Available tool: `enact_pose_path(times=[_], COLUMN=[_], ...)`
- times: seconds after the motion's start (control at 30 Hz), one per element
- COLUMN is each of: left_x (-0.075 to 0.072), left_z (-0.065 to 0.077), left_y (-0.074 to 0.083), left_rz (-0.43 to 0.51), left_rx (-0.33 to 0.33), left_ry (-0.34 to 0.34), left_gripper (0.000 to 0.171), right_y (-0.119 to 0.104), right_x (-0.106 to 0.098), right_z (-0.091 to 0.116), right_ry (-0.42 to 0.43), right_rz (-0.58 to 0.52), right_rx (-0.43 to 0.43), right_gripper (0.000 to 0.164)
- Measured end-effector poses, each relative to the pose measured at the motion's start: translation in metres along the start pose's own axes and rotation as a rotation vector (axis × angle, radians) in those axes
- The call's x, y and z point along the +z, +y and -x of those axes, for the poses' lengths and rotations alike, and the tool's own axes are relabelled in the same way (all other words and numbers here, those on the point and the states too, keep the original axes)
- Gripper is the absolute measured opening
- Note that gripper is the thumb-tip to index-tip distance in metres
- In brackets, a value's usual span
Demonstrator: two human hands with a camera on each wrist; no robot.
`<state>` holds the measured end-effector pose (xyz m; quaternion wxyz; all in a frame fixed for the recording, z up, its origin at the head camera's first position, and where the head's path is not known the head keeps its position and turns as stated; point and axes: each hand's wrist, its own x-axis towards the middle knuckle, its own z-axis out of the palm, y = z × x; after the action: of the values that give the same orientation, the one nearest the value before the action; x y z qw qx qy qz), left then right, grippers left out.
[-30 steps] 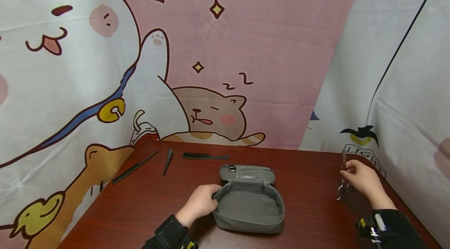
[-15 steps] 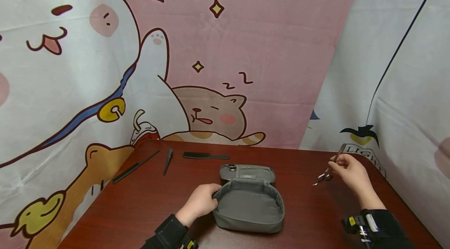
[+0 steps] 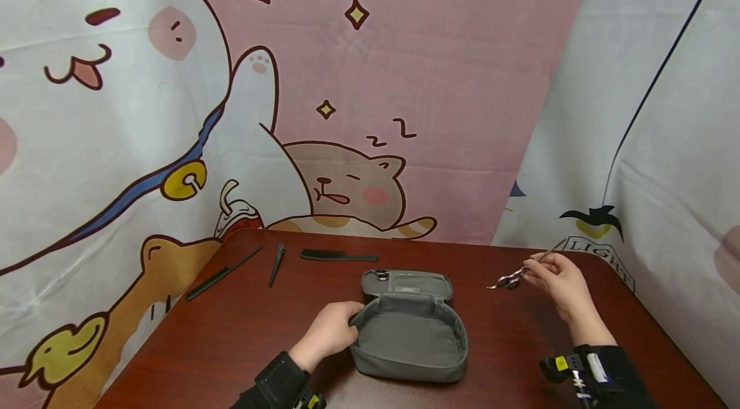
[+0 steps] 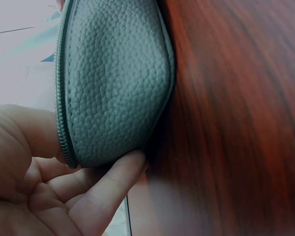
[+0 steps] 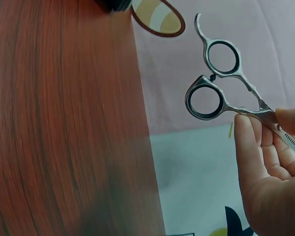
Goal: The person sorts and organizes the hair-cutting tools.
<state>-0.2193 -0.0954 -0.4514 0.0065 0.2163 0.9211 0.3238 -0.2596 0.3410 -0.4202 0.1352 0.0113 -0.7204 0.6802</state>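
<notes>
My left hand (image 3: 325, 336) pinches the left rim of a grey zip-up pouch (image 3: 407, 370), which stands with its lid folded back and nothing showing inside. Up close in the left wrist view, the pouch's pebbled side (image 4: 113, 83) and zip edge lie between thumb and fingers. Over the right part of the table, my right hand (image 3: 562, 290) pinches silver thinning scissors (image 3: 510, 280) near the pivot. Their finger rings point left toward the pouch. In the right wrist view the scissors (image 5: 259, 114) show part of a toothed blade, the rest hidden behind the fingers.
Behind the pouch on the left lie a dark tail comb (image 3: 216, 282), a slim dark hair clip (image 3: 276, 266) and a black handled comb (image 3: 338, 257). The brown table (image 3: 254, 338) meets cartoon-print cloth (image 3: 462, 107) at the back and right.
My right hand has moved left with the scissors, and they have turned from near upright to a flatter slant, rings leftward. My left hand and the pouch have stayed put.
</notes>
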Motion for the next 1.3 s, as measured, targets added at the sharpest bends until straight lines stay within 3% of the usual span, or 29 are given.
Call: enact_pose_path(times=[0.23, 0.43, 0.93, 1.3], left_x=[0.000, 0.000, 0.001, 0.002], left_z=[0.000, 0.000, 0.000, -0.001], left_y=[0.000, 0.000, 0.000, -0.001], left_rz=[0.012, 0.016, 0.021, 0.026], left_rx=[-0.010, -0.010, -0.018, -0.022], left_ry=[-0.002, -0.008, -0.011, -0.001], left_gripper=[0.041, 0.041, 0.042, 0.042], right_y=[0.001, 0.004, 0.007, 0.001], right_x=[0.014, 0.024, 0.048, 0.068], right_z=[0.002, 0.005, 0.012, 0.019], right_ry=[0.010, -0.009, 0.008, -0.033], right_rz=[-0.144, -0.273, -0.443, -0.523], right_rx=[0.043, 0.043, 0.083, 0.069], right_gripper=[0.015, 0.005, 0.005, 0.009])
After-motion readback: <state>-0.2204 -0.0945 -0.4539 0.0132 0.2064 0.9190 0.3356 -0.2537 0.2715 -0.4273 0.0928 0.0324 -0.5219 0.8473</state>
